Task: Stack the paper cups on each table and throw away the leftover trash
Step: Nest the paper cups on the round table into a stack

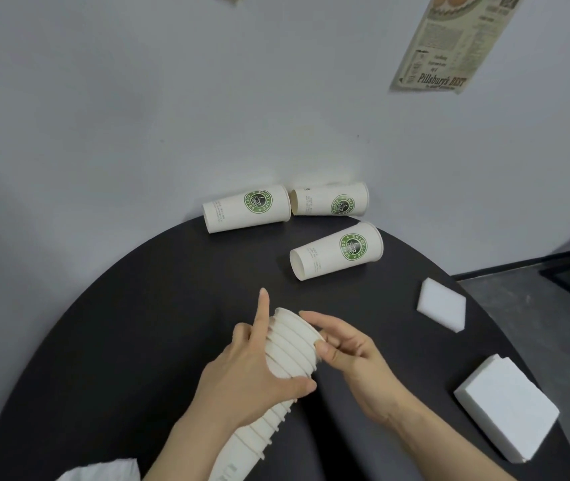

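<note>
1. A round black tabletop (pixel 144 324) fills the lower part of the view, its far edge set against a plain grey-white wall (pixel 137 116).
2. On the wall at the upper right hangs a yellowed printed poster (pixel 450 46), tilted in the view.
3. To the right of the tabletop a strip of grey floor (pixel 533 307) shows, with a dark baseboard along the wall.
4. A long stack of nested paper cups (pixel 290 345) lies slanted over the near middle of the tabletop, rims pointing away from the person.
5. The left hand (pixel 252 373) grips the stack from the side, thumb curled under it and forefinger pointing straight up.
6. The right hand (pixel 349 352) pinches the topmost rim, its fingers bent round the edge.
7. Three loose cups with green logos lie on their sides: one cup (pixel 247 208) and a second cup (pixel 330 203) by the wall, a third cup (pixel 337 249) nearer the middle.
8. A white foam block (pixel 443 307) lies at the right edge, and a larger white block (pixel 505 407) nearer the person.
9. A crumpled white sheet (pixel 103 472) shows at the bottom left.
</note>
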